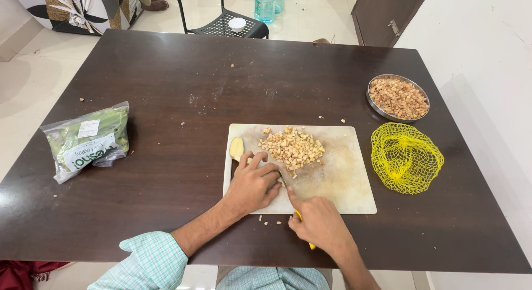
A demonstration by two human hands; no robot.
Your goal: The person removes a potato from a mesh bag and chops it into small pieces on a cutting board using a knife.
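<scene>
A pale cutting board (343,185) lies on the dark wooden table (166,173). A heap of small diced pieces (292,146) sits on its upper middle, and a potato half (236,148) rests at its left edge. My left hand (253,183) presses down on something at the board's lower left; what is under the fingers is hidden. My right hand (320,222) grips a yellow-handled knife (290,191), its blade pointing up toward my left fingers.
A steel plate of diced pieces (398,97) stands at the far right, with a yellow net bag (405,156) below it. A plastic bag of green vegetables (88,139) lies at the left. A black chair (227,24) and a bottle (265,4) stand beyond the table.
</scene>
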